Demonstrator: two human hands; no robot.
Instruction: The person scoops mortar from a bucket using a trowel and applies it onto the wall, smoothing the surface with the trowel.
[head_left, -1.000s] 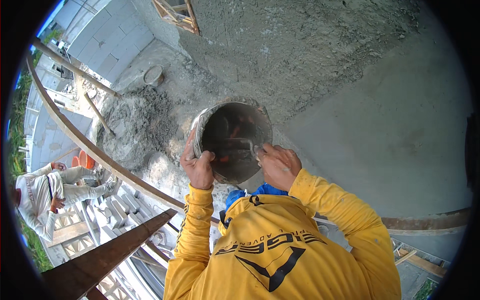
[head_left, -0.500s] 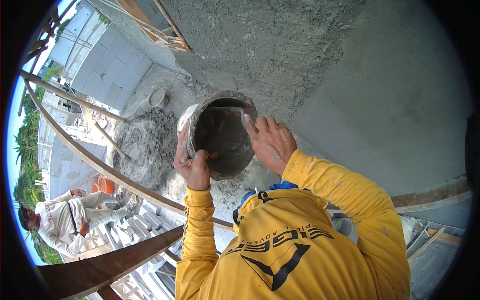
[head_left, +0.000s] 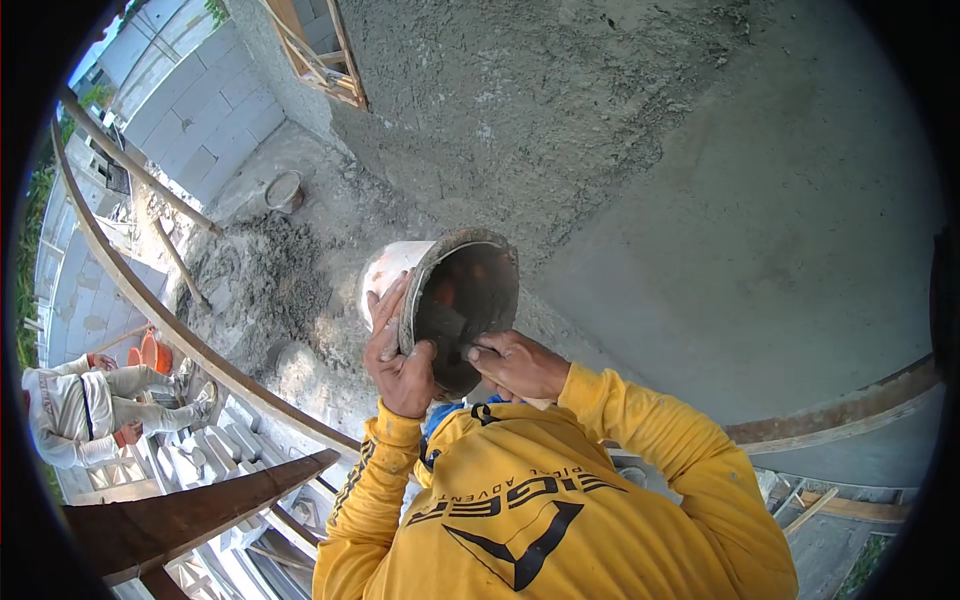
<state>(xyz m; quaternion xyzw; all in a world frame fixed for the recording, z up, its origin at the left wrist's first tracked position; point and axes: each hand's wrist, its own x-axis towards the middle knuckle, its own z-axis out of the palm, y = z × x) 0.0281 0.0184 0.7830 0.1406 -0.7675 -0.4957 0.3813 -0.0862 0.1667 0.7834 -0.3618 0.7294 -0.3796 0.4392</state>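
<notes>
A mortar-crusted white bucket (head_left: 473,280) is tilted in front of me, its dark inside showing. My left hand (head_left: 398,360) grips it at the lower left, fingers along the outside and thumb at the rim. My right hand (head_left: 515,365) is closed on a trowel, whose dull blade (head_left: 440,322) reaches into the bucket's lower part; a bit of pale handle shows below my fingers. Yellow sleeves cover both forearms.
A person in white (head_left: 100,410) is at lower left beside orange buckets (head_left: 155,350) and stacked pale blocks (head_left: 215,450). Curved wooden boards (head_left: 235,385) cross nearby. Beyond lie a mortar heap (head_left: 250,275), small bucket (head_left: 284,188), rendered wall (head_left: 520,100) and framed opening (head_left: 330,65).
The bucket has tipped further sideways, showing more of its white outside. My right hand has dropped from the upper right rim to the lower edge, near my chest.
</notes>
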